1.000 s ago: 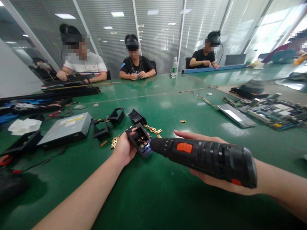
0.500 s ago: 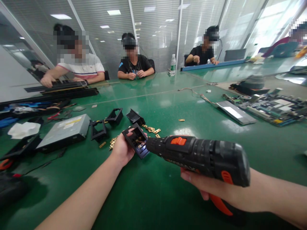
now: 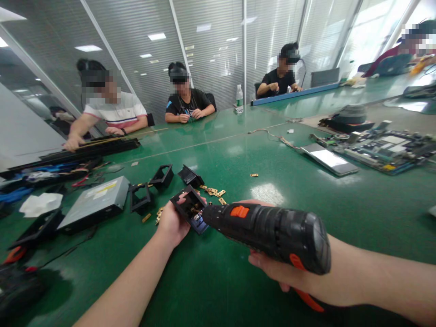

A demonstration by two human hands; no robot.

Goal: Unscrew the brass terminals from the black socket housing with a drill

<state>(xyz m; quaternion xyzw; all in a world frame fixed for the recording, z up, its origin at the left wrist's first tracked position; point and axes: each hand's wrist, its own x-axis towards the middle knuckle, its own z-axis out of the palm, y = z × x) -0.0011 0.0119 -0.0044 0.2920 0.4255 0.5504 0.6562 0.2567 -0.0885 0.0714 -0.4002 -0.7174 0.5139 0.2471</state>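
My left hand grips a black plastic housing, tilted so that its open side faces me; small brass parts show inside. My right hand is wrapped round the handle of a black and orange cordless drill. The drill's nose points left into the housing, and a light shines on the housing's lower edge. The bit's tip is hidden by the drill. Loose brass plates lie just behind the housing, with more beside my left hand. A single brass plate lies farther off.
Similar black frames stand beyond my left hand, near a silver disc drive. Circuit boards and a flat metal part lie at the right. A water bottle stands at the far side, where several people sit.
The view has tilted and shifted slightly. The drill's rear has swung a little left and its body looks steeper; its nose stays at the housing. Both hands keep their hold.
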